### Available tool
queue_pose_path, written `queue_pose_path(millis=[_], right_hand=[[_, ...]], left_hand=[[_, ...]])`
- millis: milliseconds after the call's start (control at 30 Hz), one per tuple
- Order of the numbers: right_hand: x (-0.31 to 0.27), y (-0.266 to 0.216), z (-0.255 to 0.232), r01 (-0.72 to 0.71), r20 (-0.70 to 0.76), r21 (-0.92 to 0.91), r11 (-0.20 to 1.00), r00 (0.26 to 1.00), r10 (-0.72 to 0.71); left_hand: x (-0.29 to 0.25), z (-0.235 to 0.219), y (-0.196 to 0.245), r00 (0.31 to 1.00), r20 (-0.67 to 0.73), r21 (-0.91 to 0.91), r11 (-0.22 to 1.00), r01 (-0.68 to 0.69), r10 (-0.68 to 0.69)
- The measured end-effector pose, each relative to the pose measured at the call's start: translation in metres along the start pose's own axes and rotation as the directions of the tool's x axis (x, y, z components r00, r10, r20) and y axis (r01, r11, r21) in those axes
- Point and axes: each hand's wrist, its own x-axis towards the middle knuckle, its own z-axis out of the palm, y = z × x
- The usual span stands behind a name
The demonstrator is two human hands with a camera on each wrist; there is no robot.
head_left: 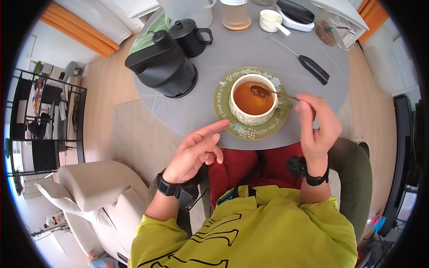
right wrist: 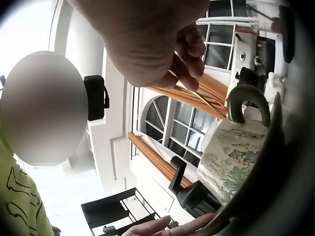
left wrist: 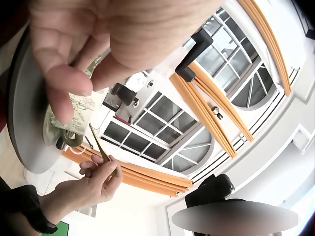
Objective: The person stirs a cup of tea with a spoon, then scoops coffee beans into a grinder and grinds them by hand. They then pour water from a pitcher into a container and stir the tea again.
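A floral cup (head_left: 254,119) of brown liquid stands on a green saucer (head_left: 219,100) near the table's front edge. The right hand (head_left: 318,125) pinches the handle of a spoon (head_left: 286,95), whose bowl is in the cup at the liquid. In the left wrist view, the right hand (left wrist: 91,187) holds the spoon (left wrist: 98,142) beside the cup. The left hand (head_left: 196,149) is at the saucer's left front rim, index finger extended towards it, other fingers loosely bent, holding nothing. Whether the fingertip touches the rim is hard to tell.
Behind on the left are a black kettle (head_left: 167,69) and a black pot (head_left: 190,38). Towards the back stand a glass jar (head_left: 235,17) and a small white cup (head_left: 271,21). A black-handled whisk (head_left: 313,69) lies right of the saucer; a glass container (head_left: 328,33) is beyond.
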Motion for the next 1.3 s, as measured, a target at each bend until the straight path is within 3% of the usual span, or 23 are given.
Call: queue_pose_path(millis=[167,267,367,567,767,1067,1300], right_hand=[[-0.004,-0.004,-0.002,-0.132,0.018,0.102,0.986,0.991,0.131],[-0.008,-0.006,0.003,-0.182,0.053,0.221,0.958,0.983,0.174],[-0.006,-0.009,0.007,-0.195,0.114,0.229,0.954,0.978,0.172],[-0.003,-0.003,0.011,-0.060,0.026,0.092,0.994,0.998,0.057],[-0.005,-0.004,0.003,-0.047,-0.040,0.028,0.998,0.998,0.048],[-0.006,-0.011,0.011,-0.168,0.112,0.253,0.953,0.983,0.144],[-0.005,-0.003,0.007,-0.142,0.066,0.126,0.982,0.989,0.135]], left_hand=[[-0.002,0.002,0.001,0.999,-0.045,0.004,1.000,0.025,-0.025],[-0.001,-0.003,-0.001,1.000,-0.010,-0.007,1.000,0.003,-0.003],[-0.001,-0.003,0.000,1.000,0.005,0.021,1.000,0.020,-0.020],[-0.003,0.005,0.004,0.998,-0.065,0.078,0.997,-0.013,0.018],[-0.001,0.004,0.003,0.997,-0.058,0.149,0.988,-0.040,0.049],[-0.001,0.003,0.003,0.995,-0.067,0.200,0.978,-0.065,0.080],[-0.001,0.005,0.002,0.977,-0.144,0.166,0.977,-0.130,0.155]])
